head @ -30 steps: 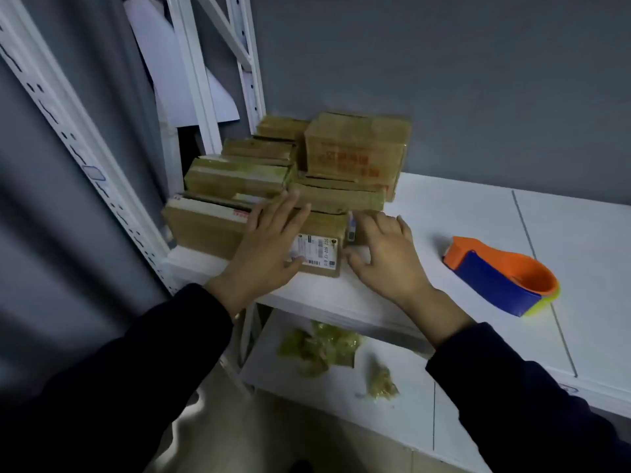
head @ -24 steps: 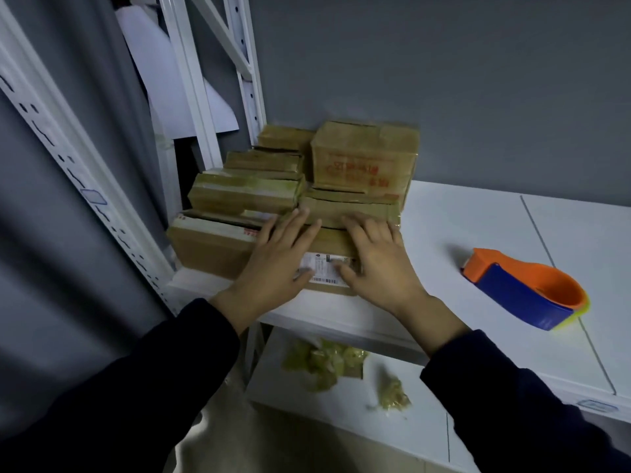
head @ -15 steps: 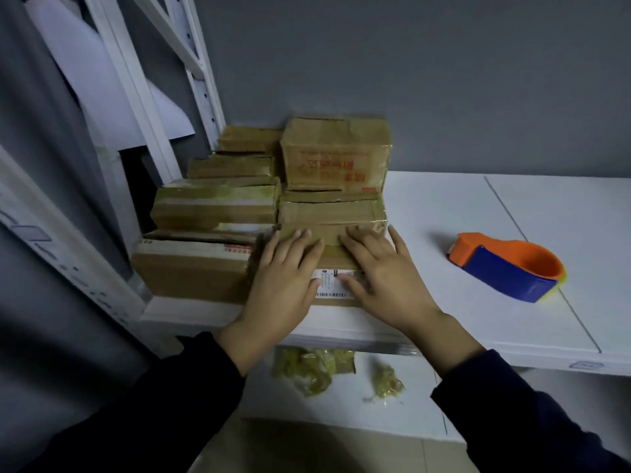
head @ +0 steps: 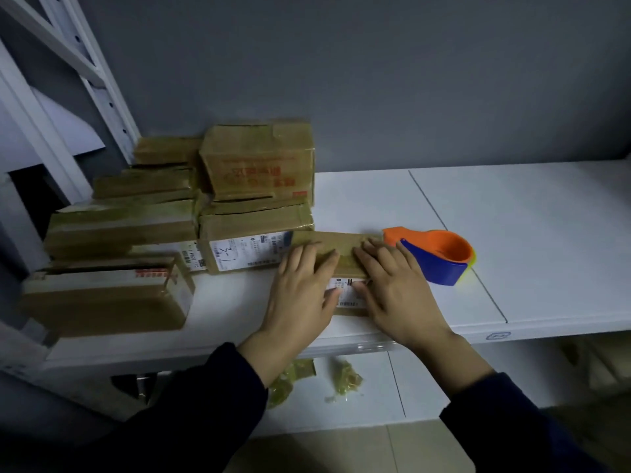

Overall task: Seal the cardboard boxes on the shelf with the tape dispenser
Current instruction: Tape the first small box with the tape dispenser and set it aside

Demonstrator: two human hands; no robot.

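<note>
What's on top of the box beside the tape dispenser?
The left hand and right hand lie flat on the box. A white label shows between them; anything under the palms is hidden.

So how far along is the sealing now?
Done: nothing clearly; tape on the stacked boxes is hard to judge. In hand: left hand and right hand press flat on one small cardboard box. Left: the tape dispenser lies unheld beside it.

Dim, bluish-grey light in here. The white shelf [head: 546,233] is brightest toward three o'clock; boxes [head: 102,302] at nine o'clock are smeared with blur, and the uprights [head: 106,87] bow at eleven o'clock.
</note>
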